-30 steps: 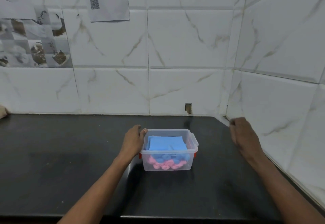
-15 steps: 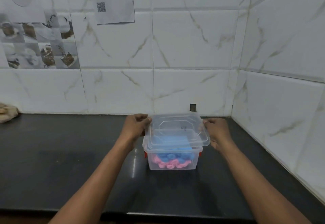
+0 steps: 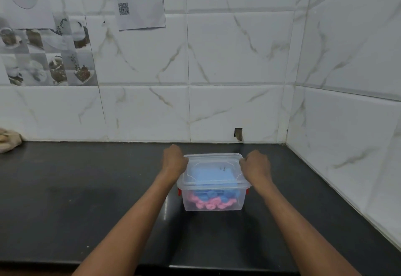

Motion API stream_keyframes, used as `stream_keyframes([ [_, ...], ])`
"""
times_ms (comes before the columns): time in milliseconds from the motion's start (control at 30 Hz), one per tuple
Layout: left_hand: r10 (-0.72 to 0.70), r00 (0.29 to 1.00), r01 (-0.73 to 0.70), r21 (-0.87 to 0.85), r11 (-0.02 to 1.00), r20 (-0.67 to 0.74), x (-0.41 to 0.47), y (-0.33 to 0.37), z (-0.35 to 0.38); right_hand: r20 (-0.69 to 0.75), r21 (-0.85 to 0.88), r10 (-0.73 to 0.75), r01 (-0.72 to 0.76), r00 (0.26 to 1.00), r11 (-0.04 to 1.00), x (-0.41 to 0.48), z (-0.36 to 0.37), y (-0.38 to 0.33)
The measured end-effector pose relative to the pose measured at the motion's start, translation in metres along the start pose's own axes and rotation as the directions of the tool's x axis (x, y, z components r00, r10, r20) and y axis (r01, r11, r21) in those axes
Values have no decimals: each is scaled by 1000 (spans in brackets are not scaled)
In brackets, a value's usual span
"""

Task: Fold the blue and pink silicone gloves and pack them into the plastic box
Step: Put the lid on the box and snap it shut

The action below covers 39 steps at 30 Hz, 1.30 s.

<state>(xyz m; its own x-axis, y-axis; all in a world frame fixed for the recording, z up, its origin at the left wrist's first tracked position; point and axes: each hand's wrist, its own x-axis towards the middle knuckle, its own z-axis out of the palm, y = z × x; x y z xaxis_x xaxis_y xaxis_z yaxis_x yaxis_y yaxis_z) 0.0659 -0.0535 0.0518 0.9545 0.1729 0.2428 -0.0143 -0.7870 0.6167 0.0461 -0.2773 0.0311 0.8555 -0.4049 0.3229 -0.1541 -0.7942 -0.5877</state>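
A clear plastic box (image 3: 238, 205) stands on the black counter near the back wall. Through its front wall I see the folded pink glove (image 3: 206, 204) at the bottom and the blue glove (image 3: 208, 175) lying on top of it. A clear lid (image 3: 213, 160) lies flat on the box. My left hand (image 3: 174, 160) grips the lid's left edge and my right hand (image 3: 256, 165) grips its right edge. Small red clasps (image 3: 179, 191) show at the box's two sides.
The black counter (image 3: 86, 200) runs left and toward me. White tiled walls close off the back and the right side, forming a corner behind the box. A beige cloth (image 3: 8, 140) lies at the far left against the wall.
One second ago the box was uncovered, my right hand off to the right. Half a second ago both hands held the lid above the box. Now the lid sits lower, flat on the rim.
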Motion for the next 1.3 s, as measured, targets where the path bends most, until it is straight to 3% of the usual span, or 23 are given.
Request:
stream_keyframes([
  [233, -59, 998, 58, 30, 998, 32, 6, -11, 14, 28, 117, -70, 66, 997, 991, -8, 11, 5],
  [300, -17, 999, 16, 23, 1000, 37, 6, -13, 18, 95, 146, -197, 182, 976, 972, -7, 10, 4],
  [400, 194, 976, -198, 31, 980, 103, 3, -12, 23, 302, 19, -434, 450, 849, 893, -1, 8, 2],
  [500, 305, 925, -318, 22, 948, 227, 2, -11, 26, 504, -57, -397, 488, 767, 871, 5, 9, 3],
  [667, 297, 915, -320, 44, 946, 273, 5, -13, 27, 570, -86, -367, 497, 735, 863, 11, 11, 4],
  [800, 266, 916, -323, 158, 933, 301, 10, -16, 34, 559, -66, -362, 475, 746, 877, 11, 16, 7],
  [900, 356, 880, -454, 337, 825, 314, 14, -12, 36, 545, -57, -361, 463, 757, 885, 12, 17, 6],
  [967, 486, 791, -584, 221, 781, 372, 11, -10, 37, 548, -70, -359, 469, 755, 880, 11, 17, 5],
  [1033, 514, 738, -604, 89, 792, 437, 7, -9, 33, 543, -64, -362, 467, 758, 882, 9, 16, 4],
  [1167, 422, 758, -550, 140, 823, 497, 3, -1, 31, 497, -56, -380, 466, 780, 883, 4, 13, 1],
  [1233, 373, 784, -529, 219, 820, 497, -3, 7, 36, 420, 14, -350, 380, 837, 925, 0, 13, 1],
  [1300, 327, 810, -493, 263, 829, 487, -7, 13, 42, 323, 128, -177, 142, 930, 982, -5, 14, 4],
])
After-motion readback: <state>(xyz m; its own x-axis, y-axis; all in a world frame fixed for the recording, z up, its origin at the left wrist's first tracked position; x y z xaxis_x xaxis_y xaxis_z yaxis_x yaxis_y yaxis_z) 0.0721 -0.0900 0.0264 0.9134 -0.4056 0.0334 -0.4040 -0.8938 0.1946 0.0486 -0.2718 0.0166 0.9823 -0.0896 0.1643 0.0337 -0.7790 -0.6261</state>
